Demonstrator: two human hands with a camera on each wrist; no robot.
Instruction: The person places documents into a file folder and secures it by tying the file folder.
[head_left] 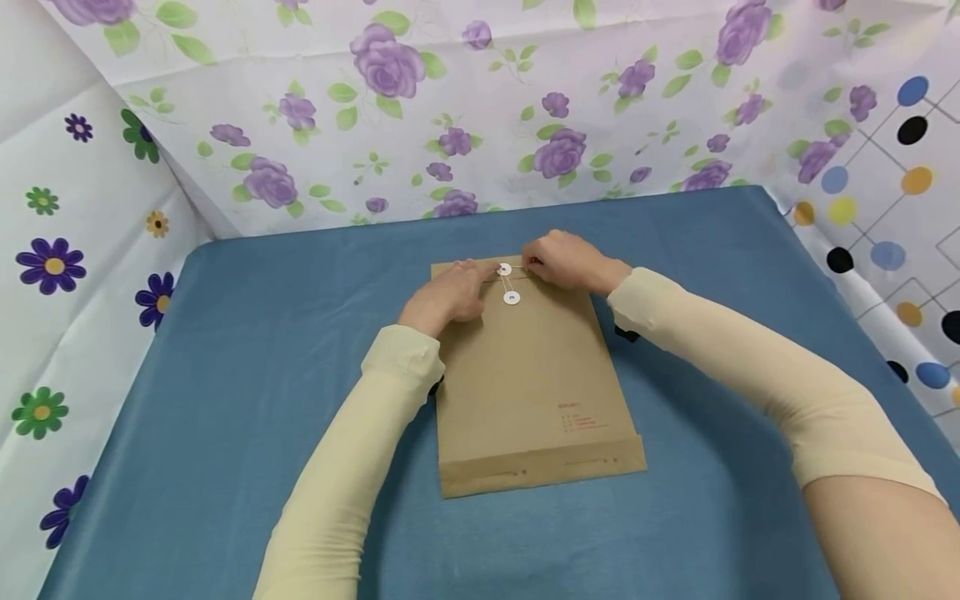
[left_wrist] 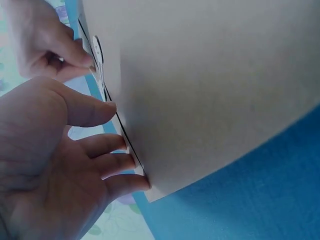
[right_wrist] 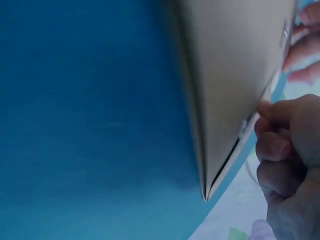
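Envelope (head_left: 528, 383) of brown kraft paper lies flat on my blue desk (head_left: 225, 400), its folded bottom edge nearest me and its flap end pointing away toward the floral backdrop (head_left: 480, 108). Small red print (head_left: 577, 421) sits near the lower right of its face. Farther up, I see two white string-tie discs (head_left: 507, 283) set one above the other at the flap, with a thin string running between them. My left hand (head_left: 444, 298) rests on the envelope just left of the discs; from the left wrist view its fingers (left_wrist: 107, 145) are straight and spread, tips pressing along the flap's edge, holding nothing. My right hand (head_left: 567, 260) sits at the far edge, just right of the upper disc, fingers curled in; the right wrist view shows fingertips (right_wrist: 272, 132) pinched at the flap's edge, and the head view suggests they grip the string, though the thread itself is too fine to be sure
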